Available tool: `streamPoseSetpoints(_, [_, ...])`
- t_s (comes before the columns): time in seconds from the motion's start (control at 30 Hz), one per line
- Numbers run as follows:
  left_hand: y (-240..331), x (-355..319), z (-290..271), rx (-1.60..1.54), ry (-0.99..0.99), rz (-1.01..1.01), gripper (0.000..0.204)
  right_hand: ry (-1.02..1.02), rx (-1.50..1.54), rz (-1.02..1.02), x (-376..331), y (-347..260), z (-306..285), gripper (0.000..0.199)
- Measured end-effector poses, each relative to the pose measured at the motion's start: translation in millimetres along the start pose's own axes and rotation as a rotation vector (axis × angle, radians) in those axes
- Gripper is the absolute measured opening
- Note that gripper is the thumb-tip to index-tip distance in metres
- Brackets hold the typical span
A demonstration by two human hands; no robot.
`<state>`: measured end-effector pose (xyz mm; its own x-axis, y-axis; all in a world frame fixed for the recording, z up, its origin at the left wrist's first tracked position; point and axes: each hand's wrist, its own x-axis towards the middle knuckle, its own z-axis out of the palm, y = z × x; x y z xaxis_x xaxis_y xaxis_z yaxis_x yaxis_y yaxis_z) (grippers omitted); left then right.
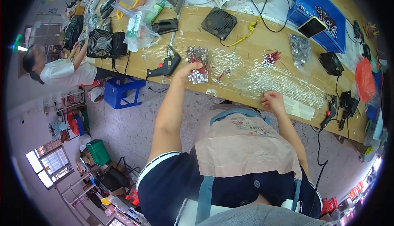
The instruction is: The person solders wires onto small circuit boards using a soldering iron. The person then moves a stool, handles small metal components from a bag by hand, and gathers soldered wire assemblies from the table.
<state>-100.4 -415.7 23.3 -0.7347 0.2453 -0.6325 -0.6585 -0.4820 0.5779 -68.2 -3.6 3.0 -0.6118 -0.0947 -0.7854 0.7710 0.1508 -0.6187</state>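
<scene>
My left hand (188, 70) is closed round a bundle of small red-stemmed pieces (198, 54) at the table's near edge. White tips stick out on the near side of the bundle and metallic ends on the far side; the thumb lies across the middle. Just right of it lie a few loose red pieces (222, 75). My right hand (272, 101) hovers by the table edge with its fingers curled together; whatever they may hold is too small to make out. Beyond it sits a loose pile of similar red and white pieces (271, 58).
A black glue gun (166, 65) lies left of my left hand. Fans (219, 23) and a clear bag of metal parts (301, 48) stand farther back. A blue bin (340, 24) with a phone (312, 27) is at far right. Another person (61, 72) works at left near a blue stool (121, 92).
</scene>
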Motion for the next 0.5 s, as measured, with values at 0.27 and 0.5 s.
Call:
streamPoseSetpoints(0.27, [4,-42,42,-0.170,-0.108,0.424,0.067,-0.092,-0.798,-0.957,31,-66,123,0.027])
streamPoseSetpoints(0.5, [9,-70,27,-0.334,-0.238,0.651,0.078,-0.212,-1.159,-1.380,64,-66,139,0.017])
